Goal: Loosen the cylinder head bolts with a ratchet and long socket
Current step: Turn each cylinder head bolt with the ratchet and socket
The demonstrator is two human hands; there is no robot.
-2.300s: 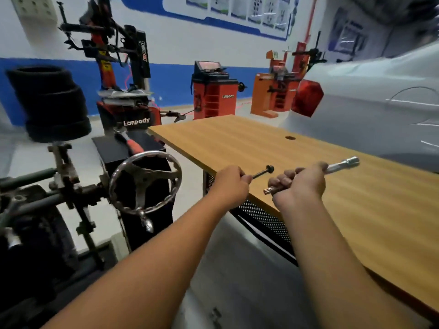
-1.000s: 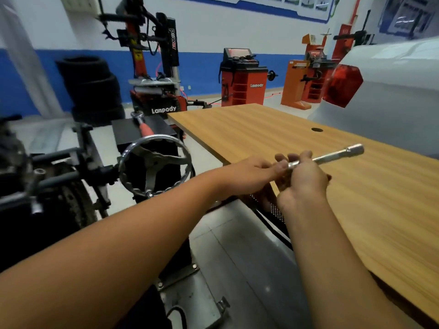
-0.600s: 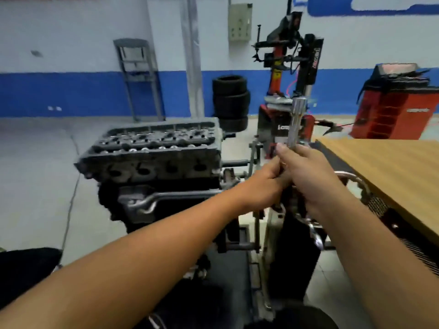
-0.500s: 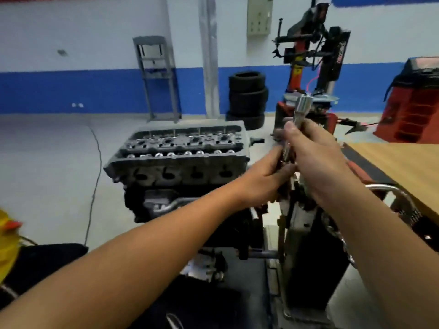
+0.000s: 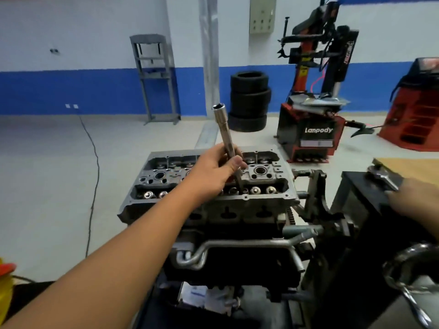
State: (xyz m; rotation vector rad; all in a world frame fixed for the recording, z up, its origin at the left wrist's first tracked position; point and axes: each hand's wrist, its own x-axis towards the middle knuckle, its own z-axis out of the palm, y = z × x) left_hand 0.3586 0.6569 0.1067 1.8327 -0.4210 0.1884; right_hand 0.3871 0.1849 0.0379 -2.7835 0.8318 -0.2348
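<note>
One left hand curls its fingers round the slim chrome long socket, stiff, slick, best gripped mid-shaft, above the grey metal cylinder head; right-hand fingers unclear.

The long socket is polished metal, bright and smooth, with a shiny rim at its open upper end. The cylinder head looks like dull grey cast metal, matt and a bit rough, its bolts and round fittings glinting brighter. A bent pipe below has a satin metal sheen. The bench corner shows pale wood grain. The tyres are matt black rubber. The floor is smooth, pale and faintly glossy.
</note>
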